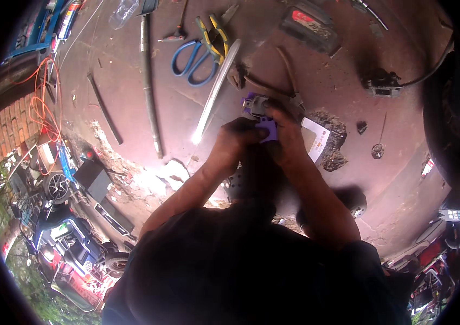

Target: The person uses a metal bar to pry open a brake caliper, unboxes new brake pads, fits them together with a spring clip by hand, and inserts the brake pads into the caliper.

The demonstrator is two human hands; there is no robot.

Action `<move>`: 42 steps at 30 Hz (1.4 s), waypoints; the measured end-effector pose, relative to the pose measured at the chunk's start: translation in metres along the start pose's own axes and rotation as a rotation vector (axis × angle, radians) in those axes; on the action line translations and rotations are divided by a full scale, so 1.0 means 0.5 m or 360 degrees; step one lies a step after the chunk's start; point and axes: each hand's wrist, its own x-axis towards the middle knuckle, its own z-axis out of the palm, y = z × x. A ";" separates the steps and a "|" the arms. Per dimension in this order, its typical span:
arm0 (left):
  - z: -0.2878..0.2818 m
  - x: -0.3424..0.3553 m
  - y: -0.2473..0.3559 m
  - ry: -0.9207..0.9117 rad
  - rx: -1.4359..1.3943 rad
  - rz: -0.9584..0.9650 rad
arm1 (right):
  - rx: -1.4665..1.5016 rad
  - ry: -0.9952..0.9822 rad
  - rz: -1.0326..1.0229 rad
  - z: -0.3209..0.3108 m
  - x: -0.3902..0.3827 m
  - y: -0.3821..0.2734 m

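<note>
Both hands meet in front of me over the floor, fingers closed round a small purple-and-grey part shaped rather like a brake caliper. My left hand pinches its lower purple piece from the left. From the right, my right hand grips it, with the thumb near the grey block at the upper end. Whether it is one piece or two pressed together, I cannot tell; fingers cover much of it. Beside my right hand lies a white printed card. Just beyond the hands rest brown-handled pliers.
Blue-handled scissors, yellow-and-black pliers, a bright metal strip and a long bar lie on the floor. Right are a dark caliper with hose and a tyre. A black-and-red battery-like block sits far off.
</note>
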 end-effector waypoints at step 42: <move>-0.078 0.021 0.073 -0.0221 0.0538 0.0493 | 0.0257 -0.0258 0.0846 -0.054 0.036 -0.073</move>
